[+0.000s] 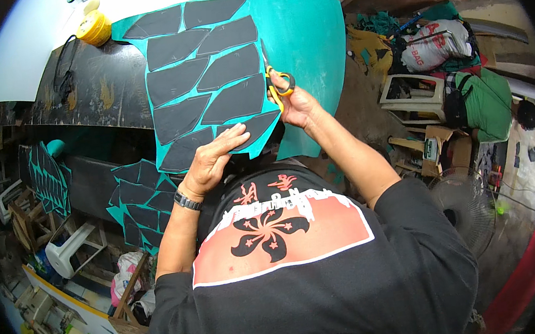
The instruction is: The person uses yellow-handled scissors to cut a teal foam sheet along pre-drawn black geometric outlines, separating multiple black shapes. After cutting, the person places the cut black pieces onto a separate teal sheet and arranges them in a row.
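Fingers of the R hand are hooked around the handles of yellow-and-black scissors, blades aimed away from the body; can't tell if the blades are apart. Fingers of the L hand lie straight over the lowest black panels, not clenched; whether the thumb pinches from below is hidden. Biggest is the dark table, w/ the teal sheet spread over it, near end hanging past the edge toward the person's lap. Work looks partway: a cut opens from the sheet's near edge up to abt the scissors, along the R side of the panels, so the lower part of the wide bare R portion is split off; farther up it's joined, & that stretch seems left to do. L border already runs close to the panels. Lower L, a nearer batch & a farther batch show similar black shapes on teal, prob. trimmed to abt the same stage. On the main sheet, approx. 10 panels sit in 2 columns w/ thin teal gaps btwn; none looks cut free yet. Smaller again, a yellow tub stands just beside the sheet's far L corner.
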`<action>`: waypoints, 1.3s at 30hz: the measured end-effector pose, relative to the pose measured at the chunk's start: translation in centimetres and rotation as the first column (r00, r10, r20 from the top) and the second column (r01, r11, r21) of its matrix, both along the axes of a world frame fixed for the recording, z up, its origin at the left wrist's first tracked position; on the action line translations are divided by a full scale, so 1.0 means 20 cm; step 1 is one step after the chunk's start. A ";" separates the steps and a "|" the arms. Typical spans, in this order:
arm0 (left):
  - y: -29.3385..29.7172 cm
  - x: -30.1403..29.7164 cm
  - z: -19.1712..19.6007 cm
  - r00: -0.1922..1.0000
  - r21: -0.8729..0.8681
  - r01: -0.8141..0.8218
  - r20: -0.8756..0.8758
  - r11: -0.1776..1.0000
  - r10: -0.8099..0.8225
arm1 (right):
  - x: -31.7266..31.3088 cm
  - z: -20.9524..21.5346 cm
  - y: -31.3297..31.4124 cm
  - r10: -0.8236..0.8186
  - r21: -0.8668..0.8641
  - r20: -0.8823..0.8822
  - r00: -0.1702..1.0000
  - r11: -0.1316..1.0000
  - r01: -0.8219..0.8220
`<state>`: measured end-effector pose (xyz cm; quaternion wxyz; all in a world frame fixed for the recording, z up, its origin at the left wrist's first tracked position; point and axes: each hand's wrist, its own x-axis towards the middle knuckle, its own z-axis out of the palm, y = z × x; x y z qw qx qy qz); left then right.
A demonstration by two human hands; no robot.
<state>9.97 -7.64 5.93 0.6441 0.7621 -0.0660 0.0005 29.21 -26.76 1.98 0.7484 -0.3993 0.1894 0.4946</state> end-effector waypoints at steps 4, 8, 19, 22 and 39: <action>-0.01 0.00 0.02 0.999 0.005 -0.037 0.008 0.999 0.037 | 0.02 0.01 0.02 0.032 -0.062 0.045 0.998 0.998 -0.029; 0.00 0.01 0.03 0.999 -0.014 -0.049 0.008 0.999 0.049 | 0.20 0.02 0.08 0.091 0.010 -0.090 0.992 0.996 -0.090; -0.03 0.03 0.08 0.995 -0.007 -0.101 0.020 0.995 0.101 | 0.41 0.00 0.19 0.096 0.112 -0.049 0.994 0.990 -0.090; -0.06 0.04 0.09 0.994 -0.007 -0.110 0.017 0.994 0.110 | 0.45 -0.03 0.19 0.090 0.056 0.054 0.994 0.994 -0.093; -0.14 0.07 0.15 0.988 0.093 -0.146 0.062 0.985 0.140 | 0.74 -0.08 0.34 0.143 0.101 0.101 0.985 0.983 -0.153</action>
